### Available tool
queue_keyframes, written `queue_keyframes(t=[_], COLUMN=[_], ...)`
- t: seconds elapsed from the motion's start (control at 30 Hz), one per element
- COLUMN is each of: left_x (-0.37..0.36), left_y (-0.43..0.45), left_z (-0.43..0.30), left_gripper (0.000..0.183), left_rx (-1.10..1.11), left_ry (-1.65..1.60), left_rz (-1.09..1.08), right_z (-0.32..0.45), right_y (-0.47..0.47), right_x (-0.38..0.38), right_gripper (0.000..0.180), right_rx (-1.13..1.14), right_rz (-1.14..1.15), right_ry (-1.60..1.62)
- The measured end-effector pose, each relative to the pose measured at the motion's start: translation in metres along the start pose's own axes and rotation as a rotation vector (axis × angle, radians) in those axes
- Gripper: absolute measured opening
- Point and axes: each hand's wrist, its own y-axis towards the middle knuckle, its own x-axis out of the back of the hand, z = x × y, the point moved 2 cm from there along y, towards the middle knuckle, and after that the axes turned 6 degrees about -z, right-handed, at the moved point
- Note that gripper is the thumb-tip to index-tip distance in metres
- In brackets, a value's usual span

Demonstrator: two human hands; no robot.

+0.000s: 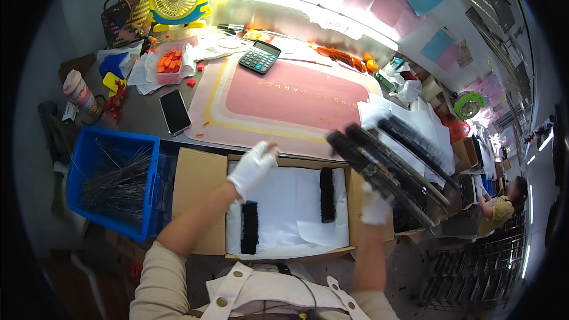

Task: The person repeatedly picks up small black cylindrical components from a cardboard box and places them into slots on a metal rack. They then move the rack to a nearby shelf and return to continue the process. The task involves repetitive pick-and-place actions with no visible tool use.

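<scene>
My left hand, in a white glove, is raised over the upper left edge of a cardboard box, its fingers partly curled and nothing visible in them. My right hand, also gloved, grips several long dark rods with black, thicker ends; they are blurred and slant over the box's right side. Whether the rod farthest to the right is in the grip, I cannot tell. White paper lines the box. On it lie two short black ribbed cylinders, one at the lower left, one at the upper right.
A blue bin of thin metal wires stands left. On the table are a pink mat, a phone, a calculator and a tub of orange pieces. White sheets lie right. A person works at far right.
</scene>
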Motion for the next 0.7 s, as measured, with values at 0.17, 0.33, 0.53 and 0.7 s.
queue_keyframes(t=[0.17, 0.33, 0.53, 0.7], left_x=[-0.053, -0.071, -0.049, -0.075], left_y=[-0.056, -0.017, 0.019, -0.002], left_z=[-0.012, -0.009, -0.017, -0.040], left_gripper=[0.039, 0.052, 0.058, 0.072], left_rx=[-0.211, 0.034, 0.421, 0.078], left_ry=[0.171, -0.480, -1.155, -0.726], left_rz=[-0.042, -0.161, -0.401, -0.427], right_z=[0.065, 0.114, 0.100, 0.031], right_y=[0.033, 0.028, -0.027, -0.019], right_x=[-0.212, -0.253, -0.132, -0.071], right_gripper=[0.017, 0.015, 0.023, 0.055], right_rx=[-0.339, -0.174, 0.353, -0.050], right_rz=[0.054, 0.163, 0.569, 0.329], right_ry=[0.608, 0.604, 0.508, 0.508])
